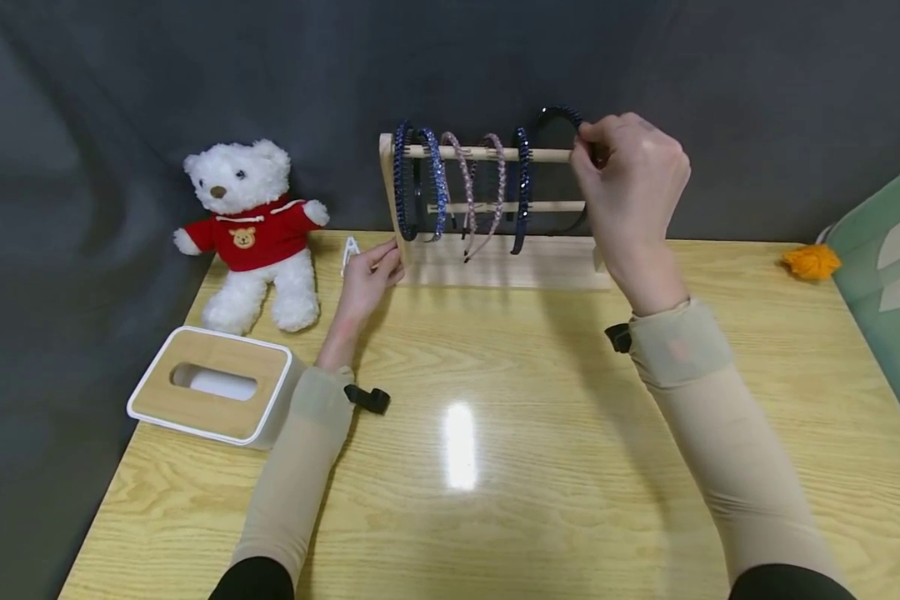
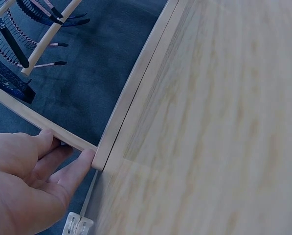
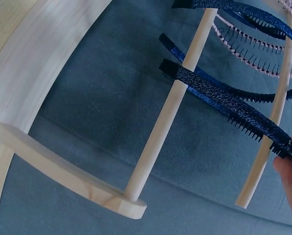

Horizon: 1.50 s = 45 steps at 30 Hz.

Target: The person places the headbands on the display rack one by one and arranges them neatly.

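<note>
A wooden headband rack (image 1: 504,271) stands at the table's back edge, with two dowels above its base. My left hand (image 1: 367,279) holds the lower part of its left upright (image 2: 62,133) between thumb and fingers. Up at the right end of the top dowel, my right hand (image 1: 633,187) pinches the crown of a dark blue toothed headband (image 3: 229,104). That headband lies across both dowels in the right wrist view. Further left hang blue headbands (image 1: 522,187) and pink braided-looking ones (image 1: 498,179). Most of my right fingers are hidden in its wrist view.
A white teddy bear (image 1: 251,229) in a red sweater sits at the back left. Before it stands a tissue box (image 1: 153,392) with a wooden lid. A white clip-like item (image 1: 350,248) lies by my left hand. An orange object (image 1: 812,262) lies back right.
</note>
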Tool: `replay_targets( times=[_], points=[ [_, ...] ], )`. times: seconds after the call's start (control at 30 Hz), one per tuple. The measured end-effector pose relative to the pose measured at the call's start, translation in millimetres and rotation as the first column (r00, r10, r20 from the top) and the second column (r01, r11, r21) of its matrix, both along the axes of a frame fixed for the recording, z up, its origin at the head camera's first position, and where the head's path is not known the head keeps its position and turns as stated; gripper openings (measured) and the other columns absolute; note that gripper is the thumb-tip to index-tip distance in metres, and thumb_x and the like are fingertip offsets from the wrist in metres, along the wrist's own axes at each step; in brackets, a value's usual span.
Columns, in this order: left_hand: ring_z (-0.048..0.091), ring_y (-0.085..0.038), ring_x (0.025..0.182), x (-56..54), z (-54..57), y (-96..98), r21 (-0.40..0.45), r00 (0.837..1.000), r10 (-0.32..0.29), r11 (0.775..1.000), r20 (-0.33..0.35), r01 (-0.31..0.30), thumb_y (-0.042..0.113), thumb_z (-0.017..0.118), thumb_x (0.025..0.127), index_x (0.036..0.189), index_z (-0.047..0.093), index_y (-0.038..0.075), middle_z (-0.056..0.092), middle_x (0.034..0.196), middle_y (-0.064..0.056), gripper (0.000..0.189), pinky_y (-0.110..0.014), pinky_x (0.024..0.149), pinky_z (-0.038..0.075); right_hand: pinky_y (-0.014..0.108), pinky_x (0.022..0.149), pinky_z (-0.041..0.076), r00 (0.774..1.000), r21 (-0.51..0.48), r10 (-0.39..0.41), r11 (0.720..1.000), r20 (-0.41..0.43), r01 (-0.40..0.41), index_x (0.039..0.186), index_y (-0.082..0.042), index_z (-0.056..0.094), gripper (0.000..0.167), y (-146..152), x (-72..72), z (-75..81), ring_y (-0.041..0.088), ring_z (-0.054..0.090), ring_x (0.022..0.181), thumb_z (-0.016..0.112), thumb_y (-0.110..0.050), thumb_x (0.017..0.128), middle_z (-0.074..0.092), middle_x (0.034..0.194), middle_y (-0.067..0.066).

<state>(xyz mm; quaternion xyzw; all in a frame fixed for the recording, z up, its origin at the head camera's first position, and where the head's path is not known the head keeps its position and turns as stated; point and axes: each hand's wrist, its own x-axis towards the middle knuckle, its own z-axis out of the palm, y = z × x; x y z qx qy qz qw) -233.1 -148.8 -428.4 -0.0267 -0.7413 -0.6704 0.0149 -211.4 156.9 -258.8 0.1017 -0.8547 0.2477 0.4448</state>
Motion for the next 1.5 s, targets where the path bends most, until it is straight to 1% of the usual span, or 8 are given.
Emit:
replay_targets(
  times=[0.13,0.3,0.67,0.87,1.03,1.13,1.23,1.5],
  points=[
    [0.068,-0.039,0.119,-0.2,0.2,0.9,-0.01,1.0,-0.007,1.0,-0.001,0.007,0.006,0.055,0.113,0.149,0.057,-0.006,0.066,0.131,-0.033,0.038,-0.028,0.1,0.063,0.046,0.061,0.049,1.0,0.003,-0.011,1.0,0.029,0.011,0.101,0.0,0.085,0.02,-3.7,0.9,-0.7,0.034,0.073,0.079,0.065,-0.003,0.102,0.079,0.092,0.016],
    [0.068,-0.039,0.117,-0.2,1.3,1.6,-0.005,1.0,0.006,1.0,-0.003,-0.006,0.005,0.056,0.113,0.148,0.058,-0.007,0.067,0.129,-0.034,0.037,-0.027,0.098,0.063,0.049,0.061,0.054,0.998,0.03,-0.016,0.999,0.059,0.014,0.103,-0.001,0.085,0.021,-7.4,-1.0,-2.6,0.035,0.074,0.079,0.065,-0.005,0.103,0.08,0.094,0.015],
    [0.068,-0.035,0.118,-0.9,-0.1,1.0,-0.007,1.0,0.002,1.0,0.014,-0.002,0.004,0.055,0.113,0.148,0.058,-0.006,0.065,0.137,-0.031,0.037,-0.027,0.1,0.063,0.055,0.056,0.055,0.999,0.034,0.004,0.999,0.045,-0.006,0.099,0.001,0.084,0.02,-12.5,1.5,-10.5,0.038,0.072,0.074,0.064,-0.001,0.101,0.079,0.091,0.017],
    [0.068,-0.037,0.12,0.2,-1.9,-0.6,-0.007,0.999,0.018,1.0,0.033,-0.018,0.006,0.055,0.113,0.149,0.057,-0.005,0.066,0.131,-0.032,0.038,-0.028,0.1,0.063,0.051,0.053,0.051,0.999,0.046,0.019,0.999,0.043,-0.021,0.1,0.001,0.083,0.019,-14.8,0.5,-12.1,0.038,0.071,0.072,0.065,-0.002,0.102,0.079,0.092,0.017],
    [0.066,-0.04,0.125,0.4,-0.8,0.0,-0.005,1.0,-0.002,1.0,0.022,0.003,0.006,0.055,0.113,0.15,0.057,-0.005,0.062,0.143,-0.029,0.038,-0.028,0.1,0.063,0.052,0.055,0.052,0.999,0.031,0.005,1.0,0.04,-0.007,0.099,0.002,0.083,0.019,-13.6,3.3,-14.8,0.037,0.069,0.071,0.065,-0.003,0.102,0.078,0.091,0.017],
    [0.065,-0.04,0.126,0.3,-1.4,0.2,-0.003,1.0,-0.011,1.0,0.028,0.011,0.005,0.055,0.113,0.15,0.057,-0.005,0.059,0.148,-0.027,0.038,-0.027,0.1,0.063,0.055,0.059,0.055,0.999,0.02,0.031,0.999,0.029,-0.032,0.098,0.004,0.081,0.017,-12.8,3.6,-17.2,0.038,0.069,0.074,0.065,-0.002,0.101,0.076,0.09,0.019],
    [0.065,-0.041,0.126,1.2,-2.5,-0.8,-0.004,1.0,-0.003,1.0,0.026,0.003,0.005,0.055,0.113,0.149,0.057,-0.006,0.06,0.147,-0.028,0.038,-0.027,0.099,0.063,0.056,0.063,0.057,0.997,0.015,0.074,0.997,0.021,-0.075,0.098,0.007,0.079,0.017,-14.2,3.7,-19.2,0.038,0.069,0.077,0.066,-0.003,0.102,0.074,0.091,0.021],
    [0.065,-0.04,0.127,0.6,0.5,0.4,-0.008,1.0,-0.009,1.0,0.024,0.009,0.006,0.055,0.113,0.15,0.056,-0.005,0.058,0.149,-0.027,0.039,-0.028,0.101,0.062,0.054,0.062,0.061,0.987,0.071,0.149,0.987,-0.056,-0.145,0.098,0.008,0.077,0.018,-13.0,0.5,-21.9,0.036,0.071,0.077,0.068,-0.007,0.103,0.069,0.09,0.022]
  ],
)
